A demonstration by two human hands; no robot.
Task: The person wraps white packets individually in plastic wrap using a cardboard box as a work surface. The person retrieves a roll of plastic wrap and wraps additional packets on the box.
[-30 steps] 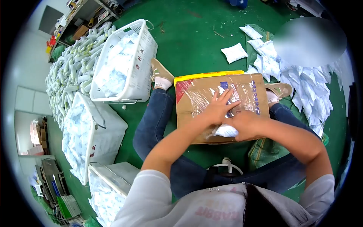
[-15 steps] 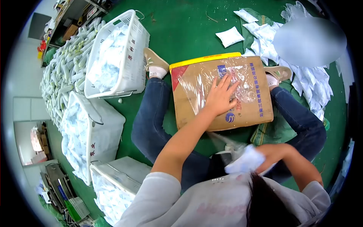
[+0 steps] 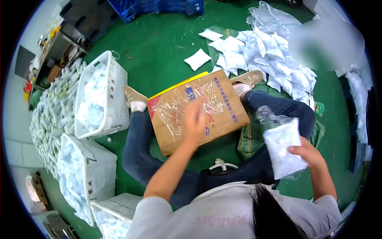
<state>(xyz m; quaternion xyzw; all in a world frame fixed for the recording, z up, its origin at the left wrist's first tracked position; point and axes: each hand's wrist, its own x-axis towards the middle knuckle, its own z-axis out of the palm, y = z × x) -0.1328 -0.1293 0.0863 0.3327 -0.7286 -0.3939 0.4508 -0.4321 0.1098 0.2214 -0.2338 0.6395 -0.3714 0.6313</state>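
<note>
In my right hand [image 3: 309, 153] is a plump white packet [image 3: 280, 143], held upright over my right thigh with the thumb across its face. Crinkled clear plastic [image 3: 268, 115] sticks out at its top. My left hand [image 3: 194, 123] is above the cardboard box [image 3: 175, 139] between my legs; motion blur hides how its fingers are set and whether it touches. Wrinkled clear plastic film [image 3: 169, 115] lies across the box top, which carries blue and red print. A yellow strip [image 3: 175, 85] runs along the box's far edge.
White packets [image 3: 274, 59] are heaped beyond my right foot, with a loose packet [image 3: 197, 59] on the green floor. At left stand a white basket [image 3: 105, 95] and more white tubs [image 3: 101, 171] of packets, beside a pile of wrapped pale pieces [image 3: 51, 115]. A blue pallet [image 3: 159, 7] lies far off.
My left hand has lifted off its flat spread on the plastic-covered box. My right hand has brought the packet up and to the right. The view has turned rightward.
</note>
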